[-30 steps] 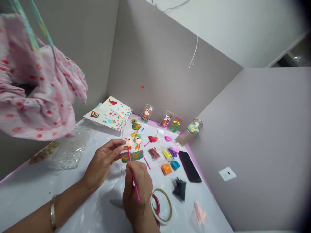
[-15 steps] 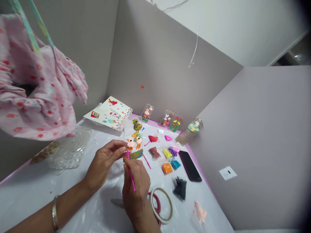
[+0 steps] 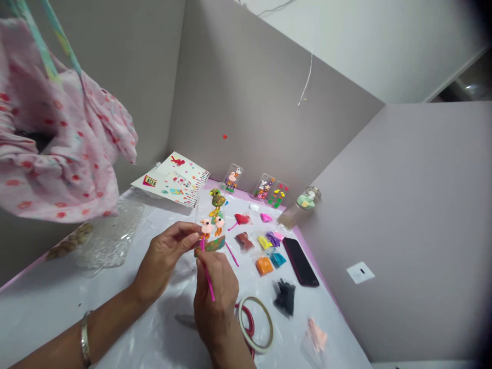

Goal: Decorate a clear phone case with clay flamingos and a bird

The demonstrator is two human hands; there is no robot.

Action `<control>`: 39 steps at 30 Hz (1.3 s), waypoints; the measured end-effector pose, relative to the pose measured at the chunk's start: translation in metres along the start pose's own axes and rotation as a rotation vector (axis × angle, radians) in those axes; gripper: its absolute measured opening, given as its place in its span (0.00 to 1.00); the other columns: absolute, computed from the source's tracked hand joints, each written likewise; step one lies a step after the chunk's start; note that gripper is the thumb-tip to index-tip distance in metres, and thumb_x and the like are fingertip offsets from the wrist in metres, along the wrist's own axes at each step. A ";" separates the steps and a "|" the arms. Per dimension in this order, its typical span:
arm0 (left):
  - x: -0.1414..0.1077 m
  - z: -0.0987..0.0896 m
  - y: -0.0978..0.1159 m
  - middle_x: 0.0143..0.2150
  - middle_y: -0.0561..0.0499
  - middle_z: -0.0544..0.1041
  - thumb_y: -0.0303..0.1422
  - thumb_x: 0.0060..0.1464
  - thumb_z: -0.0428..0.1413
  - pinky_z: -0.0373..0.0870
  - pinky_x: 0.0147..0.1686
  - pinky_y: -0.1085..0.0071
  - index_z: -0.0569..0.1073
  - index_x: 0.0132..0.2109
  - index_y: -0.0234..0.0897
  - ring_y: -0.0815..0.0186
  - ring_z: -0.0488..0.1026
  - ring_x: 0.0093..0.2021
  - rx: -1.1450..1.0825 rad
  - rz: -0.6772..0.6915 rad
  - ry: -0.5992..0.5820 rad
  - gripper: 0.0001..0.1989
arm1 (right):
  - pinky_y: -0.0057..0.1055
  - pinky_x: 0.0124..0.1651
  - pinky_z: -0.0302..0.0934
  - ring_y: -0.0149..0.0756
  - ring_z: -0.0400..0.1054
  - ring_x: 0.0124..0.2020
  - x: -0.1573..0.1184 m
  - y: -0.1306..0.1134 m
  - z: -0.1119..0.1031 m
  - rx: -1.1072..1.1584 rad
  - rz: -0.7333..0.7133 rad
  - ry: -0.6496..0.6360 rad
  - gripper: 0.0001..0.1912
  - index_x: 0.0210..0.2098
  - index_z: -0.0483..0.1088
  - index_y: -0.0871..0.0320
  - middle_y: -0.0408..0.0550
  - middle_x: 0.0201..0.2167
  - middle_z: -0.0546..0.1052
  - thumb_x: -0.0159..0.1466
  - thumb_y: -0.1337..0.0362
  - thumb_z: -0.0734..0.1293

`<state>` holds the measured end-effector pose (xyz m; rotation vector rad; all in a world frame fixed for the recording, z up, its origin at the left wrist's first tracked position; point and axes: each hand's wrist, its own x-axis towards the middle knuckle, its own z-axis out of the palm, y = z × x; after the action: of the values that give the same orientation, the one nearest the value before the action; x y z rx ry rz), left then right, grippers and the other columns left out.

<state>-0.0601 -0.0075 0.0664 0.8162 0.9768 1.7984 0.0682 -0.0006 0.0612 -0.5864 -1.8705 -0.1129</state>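
My left hand (image 3: pixel 169 256) pinches the left edge of a clear phone case (image 3: pixel 203 205) held upright over the table. On the case are a green-brown clay bird (image 3: pixel 217 200), two pale pink clay birds (image 3: pixel 206 227) with orange legs, and a mottled green-brown strip (image 3: pixel 215 244) at the bottom. My right hand (image 3: pixel 217 300) grips a pink modelling tool (image 3: pixel 208 281), its tip at the legs of the left pink bird.
Right of my hands lie clay packets (image 3: pixel 264 265), a black phone (image 3: pixel 301 262), black clay (image 3: pixel 285 298) and tape rolls (image 3: pixel 270 328). Decorated cases (image 3: pixel 232 178) and a bottle (image 3: pixel 303 206) stand near the wall. A clear tray (image 3: pixel 115 236) is left; pink cloth (image 3: pixel 77 143) hangs upper left.
The view has shifted very slightly. Both hands keep their hold, with the pink tool almost in the same place at the case.
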 end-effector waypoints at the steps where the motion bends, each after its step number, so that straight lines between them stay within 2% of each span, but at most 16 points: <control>1: 0.000 0.000 0.000 0.40 0.53 0.84 0.42 0.52 0.73 0.78 0.45 0.74 0.85 0.39 0.43 0.64 0.80 0.44 0.002 0.001 0.000 0.11 | 0.29 0.33 0.70 0.35 0.74 0.30 0.000 0.000 0.000 0.007 0.000 0.000 0.10 0.48 0.72 0.60 0.49 0.31 0.79 0.79 0.70 0.59; 17: -0.002 0.002 0.002 0.40 0.52 0.84 0.42 0.51 0.73 0.77 0.45 0.73 0.85 0.38 0.42 0.62 0.79 0.43 0.016 0.005 0.006 0.12 | 0.29 0.32 0.69 0.35 0.74 0.29 0.002 0.000 -0.001 0.009 0.025 -0.020 0.11 0.45 0.72 0.60 0.49 0.29 0.79 0.79 0.69 0.58; 24: -0.002 0.006 0.007 0.39 0.52 0.84 0.43 0.47 0.75 0.78 0.42 0.73 0.85 0.37 0.42 0.64 0.79 0.40 -0.029 -0.043 0.019 0.14 | 0.32 0.29 0.66 0.38 0.71 0.28 0.004 -0.005 -0.014 0.104 -0.131 0.010 0.09 0.47 0.71 0.62 0.52 0.30 0.79 0.76 0.73 0.59; 31: -0.003 0.009 0.013 0.38 0.52 0.83 0.44 0.41 0.77 0.80 0.42 0.71 0.85 0.35 0.42 0.63 0.79 0.40 -0.058 -0.059 0.053 0.17 | 0.32 0.32 0.68 0.38 0.74 0.30 0.003 -0.003 -0.012 0.059 -0.028 0.004 0.08 0.47 0.71 0.61 0.51 0.30 0.79 0.76 0.73 0.59; 39: -0.002 0.009 0.013 0.38 0.52 0.82 0.45 0.40 0.78 0.81 0.42 0.73 0.85 0.33 0.41 0.64 0.78 0.41 -0.067 -0.061 0.052 0.17 | 0.32 0.34 0.69 0.38 0.75 0.31 0.001 0.001 -0.008 0.052 -0.006 -0.013 0.08 0.47 0.71 0.61 0.51 0.31 0.80 0.76 0.73 0.60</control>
<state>-0.0567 -0.0108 0.0823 0.6946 0.9589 1.7980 0.0750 -0.0022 0.0645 -0.5466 -1.8820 -0.0643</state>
